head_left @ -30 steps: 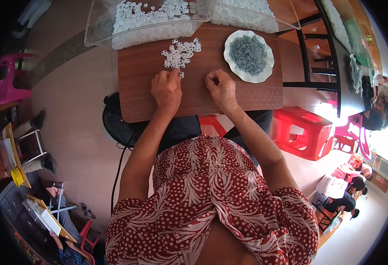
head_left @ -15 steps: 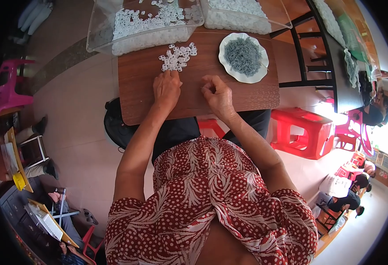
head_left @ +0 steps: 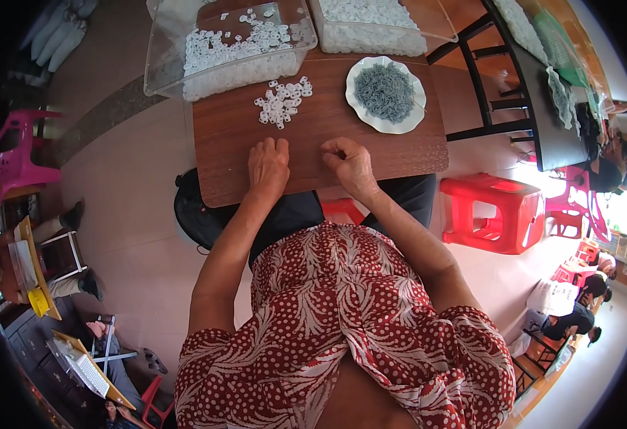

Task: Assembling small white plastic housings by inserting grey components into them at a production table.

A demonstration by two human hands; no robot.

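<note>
Your left hand (head_left: 268,164) rests knuckles-up on the brown wood-grain tabletop (head_left: 227,143), fingers curled under; whether it holds anything you cannot tell from here. Your right hand (head_left: 347,163) sits just beside it at its 3 o'clock, curled into a loose fist with the fingertips pinched together; anything between them is too small to make out. The two hands are near each other but apart.

At 12 o'clock from your left hand lies a small loose heap of white plastic ring-shaped pieces (head_left: 282,102) on the bare wood, clear of both hands. At 1 o'clock from your right hand stands a white scallop-edged plate (head_left: 352,107) piled with small dark grey metal parts (head_left: 385,91). Beyond the heap, at the table's far edge, a clear plastic tub (head_left: 167,61) holds many more of the white pieces, and a second clear tub (head_left: 370,36) full of white pieces sits at its 3 o'clock.

At 3 o'clock from your right hand, off the table, a red plastic stool (head_left: 492,214) stands on the floor. A pink plastic chair (head_left: 13,154) stands well away at 9 o'clock.
</note>
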